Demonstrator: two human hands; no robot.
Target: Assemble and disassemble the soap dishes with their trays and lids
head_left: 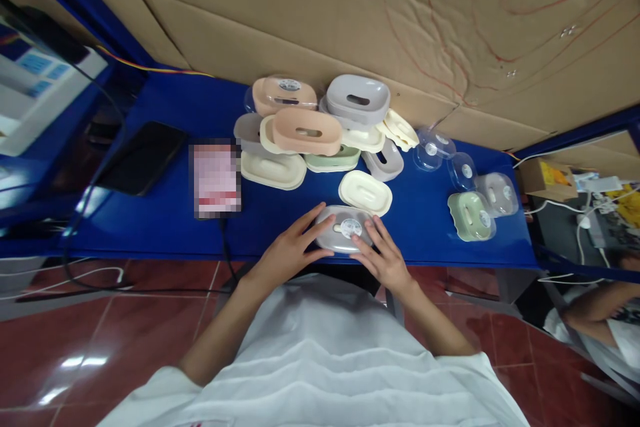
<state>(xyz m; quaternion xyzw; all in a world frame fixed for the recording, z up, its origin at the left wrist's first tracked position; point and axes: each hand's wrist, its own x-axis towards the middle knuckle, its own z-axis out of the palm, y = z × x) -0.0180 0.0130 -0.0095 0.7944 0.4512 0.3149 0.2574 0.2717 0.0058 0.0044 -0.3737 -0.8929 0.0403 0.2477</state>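
Both hands (340,250) on grey soap box (344,229)

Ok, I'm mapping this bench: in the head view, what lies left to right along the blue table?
Black tablet → blurred card → grey soap box under both hands → clear lid → green soap box → cardboard box.

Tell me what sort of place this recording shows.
Probably a small packing or assembly workstation: a blue table against a cardboard wall, a pile of plastic soap boxes with loose clear lids, and both hands on a grey lidded box.
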